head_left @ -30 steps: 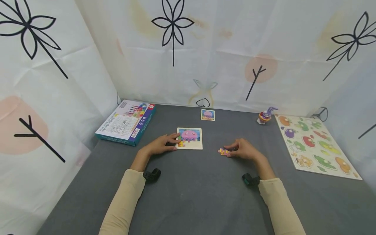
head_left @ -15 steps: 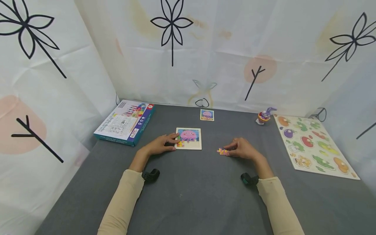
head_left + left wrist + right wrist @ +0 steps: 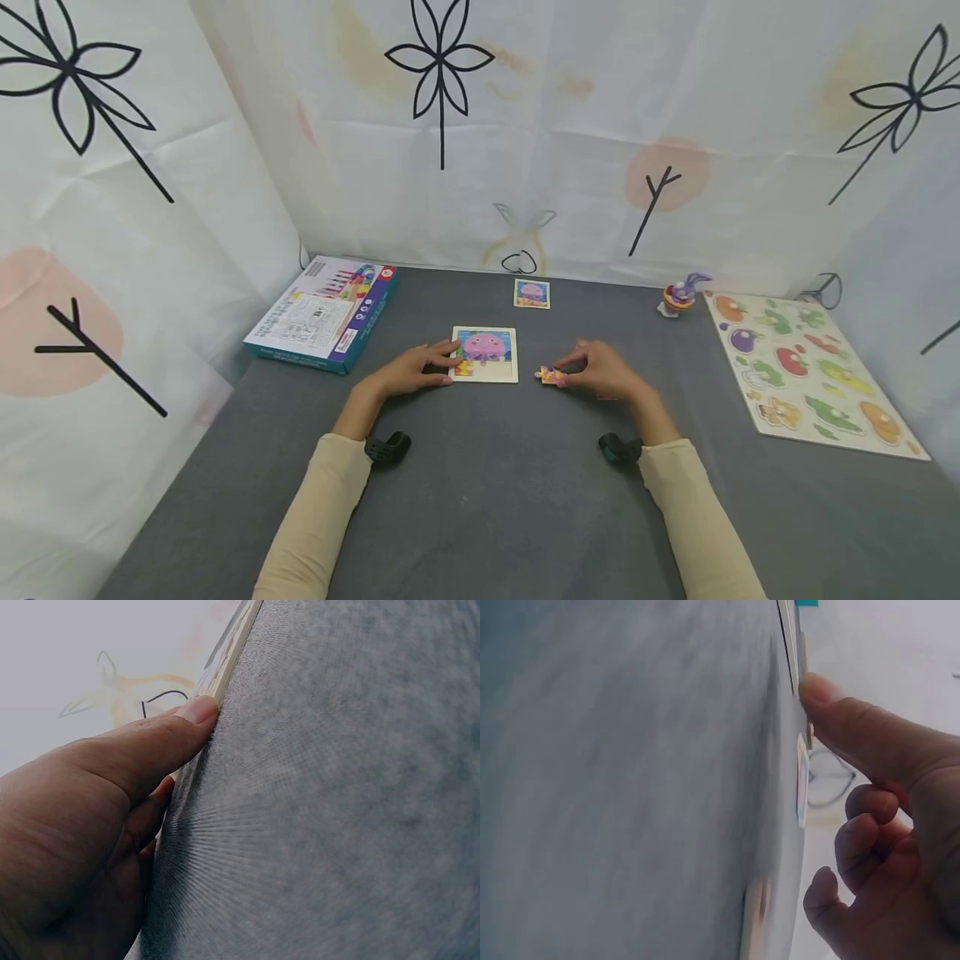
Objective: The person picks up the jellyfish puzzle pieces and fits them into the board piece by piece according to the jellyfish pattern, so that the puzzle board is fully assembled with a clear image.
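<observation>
A square puzzle board point(image 3: 497, 373) lies mid-table, showing a pink octopus-like figure above a pale bare strip. Along its left side rests my left hand point(image 3: 407, 372), fingers reaching onto the board; the left wrist view has the thumb point(image 3: 198, 710) against its edge. To the right of the board, my right hand point(image 3: 604, 372) pinches a small yellow and pink puzzle piece point(image 3: 551, 377) between thumb and fingers. Partly hidden below that hand is another flat piece point(image 3: 606, 397), also visible as a wooden-edged piece point(image 3: 754, 922) in the right wrist view.
Behind the board lies a small picture card point(image 3: 532, 293). A flat box point(image 3: 315, 317) is at the back left. At the right are a purple and orange figurine point(image 3: 678, 295) and a large fruit and vegetable board point(image 3: 813, 375). Patterned white cloth point(image 3: 555, 100) closes off the back.
My right hand has moved left with the puzzle piece, nearer the board, uncovering part of another piece beneath it. My left hand stays on the board.
</observation>
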`<state>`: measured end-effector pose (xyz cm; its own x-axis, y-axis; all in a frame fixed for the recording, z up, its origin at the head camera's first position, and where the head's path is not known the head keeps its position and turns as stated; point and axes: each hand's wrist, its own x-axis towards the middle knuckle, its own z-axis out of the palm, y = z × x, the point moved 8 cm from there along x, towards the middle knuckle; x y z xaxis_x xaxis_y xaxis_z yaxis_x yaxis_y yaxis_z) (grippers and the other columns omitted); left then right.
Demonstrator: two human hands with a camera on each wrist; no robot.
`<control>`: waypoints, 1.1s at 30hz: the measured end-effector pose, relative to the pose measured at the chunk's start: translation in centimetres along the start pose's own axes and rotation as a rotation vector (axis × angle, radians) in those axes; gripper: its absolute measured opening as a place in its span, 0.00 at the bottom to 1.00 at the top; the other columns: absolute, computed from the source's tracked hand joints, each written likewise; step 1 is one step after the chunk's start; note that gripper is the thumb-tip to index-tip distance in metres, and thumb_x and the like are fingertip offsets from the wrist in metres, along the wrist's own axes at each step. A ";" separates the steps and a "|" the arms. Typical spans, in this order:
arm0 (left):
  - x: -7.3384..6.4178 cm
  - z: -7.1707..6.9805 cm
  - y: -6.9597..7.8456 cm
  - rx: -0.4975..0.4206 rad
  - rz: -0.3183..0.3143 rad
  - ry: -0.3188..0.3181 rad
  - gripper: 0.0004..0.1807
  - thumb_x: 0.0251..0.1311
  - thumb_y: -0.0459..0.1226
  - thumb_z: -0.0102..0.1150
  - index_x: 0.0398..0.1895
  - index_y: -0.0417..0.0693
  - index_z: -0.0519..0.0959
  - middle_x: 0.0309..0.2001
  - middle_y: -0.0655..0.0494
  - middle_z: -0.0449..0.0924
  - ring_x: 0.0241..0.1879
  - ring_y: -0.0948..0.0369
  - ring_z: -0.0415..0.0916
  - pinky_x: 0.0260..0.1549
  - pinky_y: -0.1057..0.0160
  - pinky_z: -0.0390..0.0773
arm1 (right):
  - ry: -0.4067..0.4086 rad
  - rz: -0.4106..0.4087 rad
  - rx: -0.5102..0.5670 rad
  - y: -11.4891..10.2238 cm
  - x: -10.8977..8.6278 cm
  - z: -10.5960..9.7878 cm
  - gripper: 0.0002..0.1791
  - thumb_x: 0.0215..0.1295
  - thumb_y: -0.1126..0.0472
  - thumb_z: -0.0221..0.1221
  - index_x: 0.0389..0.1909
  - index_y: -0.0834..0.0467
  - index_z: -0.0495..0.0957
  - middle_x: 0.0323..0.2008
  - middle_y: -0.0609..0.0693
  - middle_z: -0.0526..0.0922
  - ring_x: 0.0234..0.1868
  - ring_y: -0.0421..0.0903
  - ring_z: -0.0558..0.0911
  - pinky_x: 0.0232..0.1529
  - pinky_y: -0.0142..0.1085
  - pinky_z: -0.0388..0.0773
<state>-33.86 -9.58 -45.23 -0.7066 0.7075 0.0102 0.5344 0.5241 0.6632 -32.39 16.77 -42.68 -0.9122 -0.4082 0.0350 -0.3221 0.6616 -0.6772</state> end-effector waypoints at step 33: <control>0.2 -0.1 -0.2 -0.014 -0.021 -0.008 0.25 0.61 0.42 0.55 0.62 0.49 0.69 0.71 0.52 0.52 0.72 0.54 0.45 0.68 0.45 0.41 | -0.093 -0.155 -0.051 -7.2 7.0 6.5 0.15 0.53 0.61 0.66 0.43 0.60 0.83 0.29 0.54 0.76 0.25 0.40 0.64 0.27 0.29 0.61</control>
<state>-34.13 -9.61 -45.33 -0.7138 0.7003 -0.0102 0.5124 0.5322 0.6739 -34.86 5.05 -42.37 -0.8239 -0.5628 0.0663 -0.4716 0.6161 -0.6309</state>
